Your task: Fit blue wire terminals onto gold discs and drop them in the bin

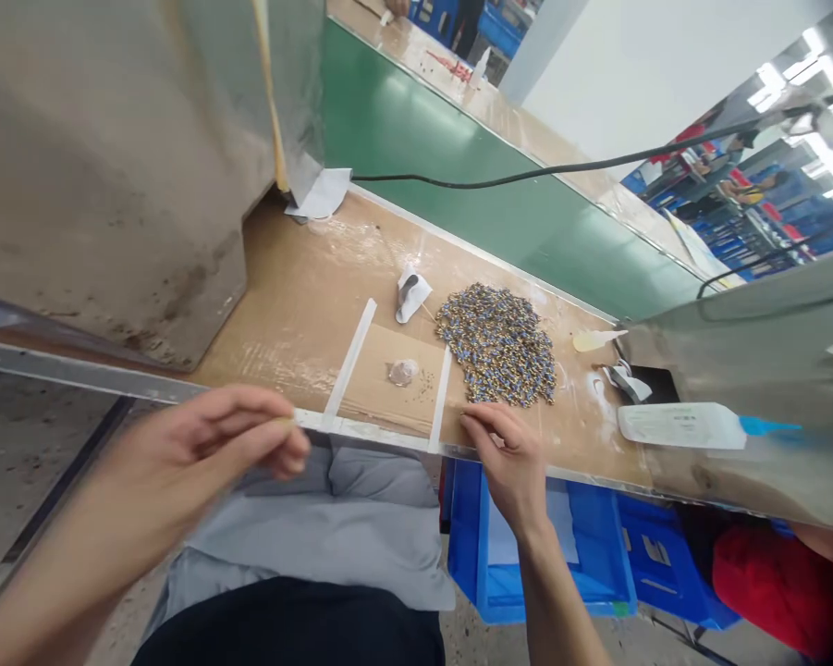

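Observation:
My left hand (228,444) hovers at the table's front edge, left of a cardboard sheet (367,388). Its thumb and forefinger are pinched together; anything between them is too small to make out. The fingertips of my right hand (509,453) are also pinched, near the front edge just below a heap of small gold and blue metal parts (499,342). What they hold, if anything, cannot be made out. White tape strips run along both sides of the cardboard. On it sit a clear lump (403,372) and several tiny specks (424,385).
Behind the cardboard lies a white paper scrap with a dark piece (410,291). Right of the heap are a small yellowish bottle (596,339) and a large white bottle with blue nozzle (686,425). A blue bin (475,555) stands below the edge. A black cable (527,176) hangs across.

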